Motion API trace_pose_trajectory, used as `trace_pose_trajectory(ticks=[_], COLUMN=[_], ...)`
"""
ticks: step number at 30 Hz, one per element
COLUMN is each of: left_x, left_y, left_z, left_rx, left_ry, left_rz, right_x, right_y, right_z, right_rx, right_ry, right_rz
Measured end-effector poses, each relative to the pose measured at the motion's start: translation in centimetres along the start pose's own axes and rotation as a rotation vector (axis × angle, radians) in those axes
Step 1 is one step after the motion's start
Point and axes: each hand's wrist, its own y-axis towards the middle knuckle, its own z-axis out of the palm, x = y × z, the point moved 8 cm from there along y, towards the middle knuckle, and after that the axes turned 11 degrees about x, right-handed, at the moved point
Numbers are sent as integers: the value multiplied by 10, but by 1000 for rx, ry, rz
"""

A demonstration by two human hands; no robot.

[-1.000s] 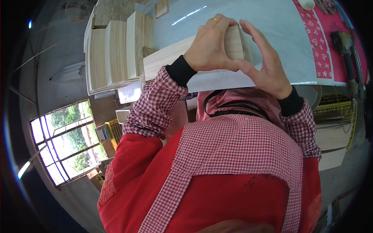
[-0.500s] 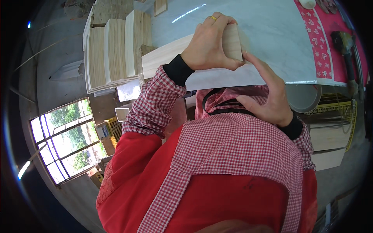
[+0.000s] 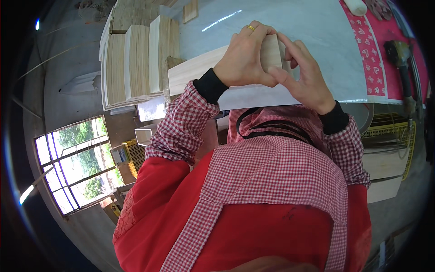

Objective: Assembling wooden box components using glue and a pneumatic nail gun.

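A long pale wooden board [image 3: 197, 66] rests on the light table near its front edge. My left hand [image 3: 244, 59] is closed over it near its right end, fingers on the far edge and thumb on the near edge. At that right end is my right hand [image 3: 304, 75]. Its thumb reaches the near corner beside my left thumb, and its bent fingers press along the end at the far corner. Whether a thinner separate piece sits at the end, I cannot tell.
Tall stacks of pale boards [image 3: 136, 61] stand at the table's left. A small wooden piece [image 3: 190, 11] lies at the back. On the right, a pink patterned cloth [image 3: 370, 61] lies under a dark power tool [image 3: 401, 59]. A yellow crate [image 3: 385, 124] stands lower right, near more boards [image 3: 385, 161].
My right hand has risen from below the table edge to the board's right end, its thumb swinging up to the near corner. The left hand keeps its hold.
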Motion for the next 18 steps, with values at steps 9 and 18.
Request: trace_pose_trajectory(ticks=[9, 18], left_x=[-4, 1], left_y=[3, -6], left_z=[-3, -3], left_rx=[-48, -86], left_ry=[-11, -26], left_rz=[15, 36], right_x=[29, 0], right_y=[-51, -92], right_z=[11, -96], right_rx=[162, -153], right_ry=[105, -375], right_rz=[119, 262])
